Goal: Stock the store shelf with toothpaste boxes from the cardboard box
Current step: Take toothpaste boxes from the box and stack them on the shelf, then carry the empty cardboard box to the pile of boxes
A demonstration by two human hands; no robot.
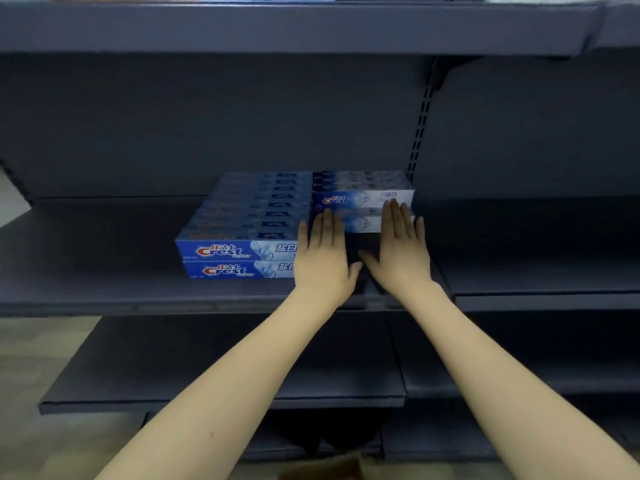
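Note:
Blue and white toothpaste boxes are stacked two high on the middle dark grey shelf [104, 292]. A long left stack [239, 251] reaches the shelf's front part. A shorter right stack [360, 199] sits further back. My left hand [323, 254] lies flat with straight fingers, its fingertips touching the front face of the right stack. My right hand [401, 247] is flat too, fingertips against the same stack's front near its right end. Neither hand holds anything. A corner of the brown cardboard box [325, 467] shows at the bottom edge.
An upper shelf [277, 29] overhangs above. A lower shelf [173, 375] juts out below my forearms. A slotted upright [420, 126] stands at the back right of the stacks. A neighbouring shelf bay [536, 271] lies to the right.

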